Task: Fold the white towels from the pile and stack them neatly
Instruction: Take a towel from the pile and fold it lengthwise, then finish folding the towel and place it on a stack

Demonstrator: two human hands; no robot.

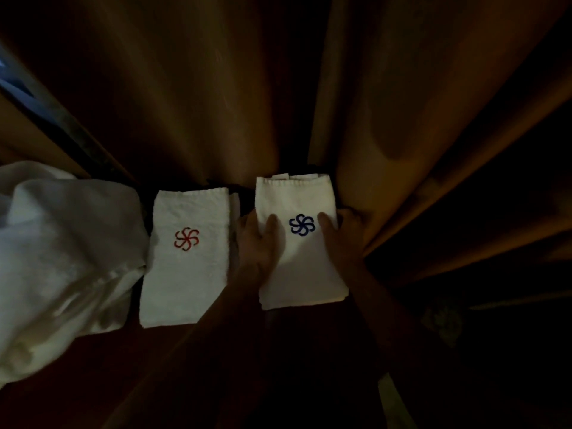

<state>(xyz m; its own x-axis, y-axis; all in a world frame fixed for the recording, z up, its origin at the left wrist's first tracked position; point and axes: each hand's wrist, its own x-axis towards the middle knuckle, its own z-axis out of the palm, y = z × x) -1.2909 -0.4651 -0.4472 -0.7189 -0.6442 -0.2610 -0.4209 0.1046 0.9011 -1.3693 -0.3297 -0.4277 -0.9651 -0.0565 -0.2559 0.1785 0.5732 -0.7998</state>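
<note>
A folded white towel with a blue pinwheel emblem [301,261] lies at centre right, with more folded layers showing under its far edge. My left hand [257,243] grips its left edge, thumb on top. My right hand [343,236] grips its right edge, thumb beside the emblem. To the left lies a folded white towel with a red pinwheel emblem [185,267], on another folded layer. A loose pile of white towels [62,258] is heaped at the far left.
Brown curtain folds [402,134] hang close behind and to the right of the towels, touching the blue-emblem towel's right side. The dark surface [216,366] under the towels runs toward me. The scene is dim.
</note>
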